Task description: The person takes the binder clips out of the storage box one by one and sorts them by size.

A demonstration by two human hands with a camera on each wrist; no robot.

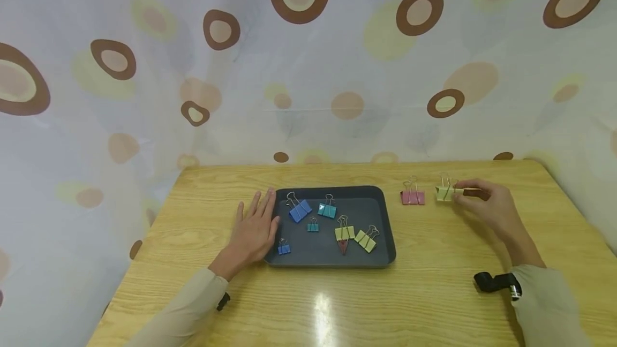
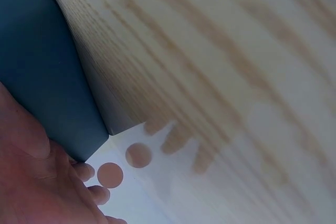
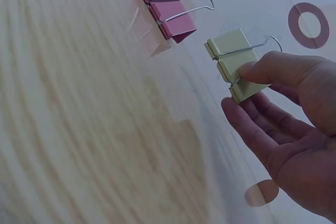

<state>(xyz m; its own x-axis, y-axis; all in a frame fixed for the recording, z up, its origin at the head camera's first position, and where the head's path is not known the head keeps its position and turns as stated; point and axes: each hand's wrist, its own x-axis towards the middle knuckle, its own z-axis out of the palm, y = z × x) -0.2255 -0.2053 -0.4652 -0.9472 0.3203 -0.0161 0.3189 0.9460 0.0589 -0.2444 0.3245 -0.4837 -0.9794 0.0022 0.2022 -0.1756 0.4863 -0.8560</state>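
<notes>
The right hand [image 1: 484, 205] rests on the light wooden table [image 1: 434, 293] to the right of the dark rectangular plastic tray [image 1: 332, 259], its fingers curled and its thumb and fingertips pinching one end of a pale yellow-green metal binder clip [image 1: 445, 193]. The clip sits at the tips of the fingers, not deep in the palm, and most of its body sticks out to the left of the grip. Just beside it to the left, apart from it and untouched, lies a pink metal binder clip [image 1: 413, 197] on the table.

The left hand [image 1: 255, 229] lies flat on the table, palm down with straight, slightly spread fingers, against the left rim of the tray; it holds nothing.

The head view alone shows what is in the tray: a large blue binder clip [image 1: 299, 211], a teal binder clip [image 1: 327, 209], a small teal clip [image 1: 313, 226], a small blue clip [image 1: 284, 249], and two yellow-green clips [image 1: 344, 232] [image 1: 366, 240] near the right front.

The right wrist view shows the grip closely: the thumb [image 3: 273, 72] presses on top of the yellow-green clip [image 3: 235, 61] and the fingers [image 3: 252, 129] lie under it, with the wire handles pointing away from the hand. The pink clip [image 3: 170, 18] lies beyond. The left wrist view shows only the tray's corner [image 2: 47, 98], the table grain and part of the hand [image 2: 31, 182].
</notes>
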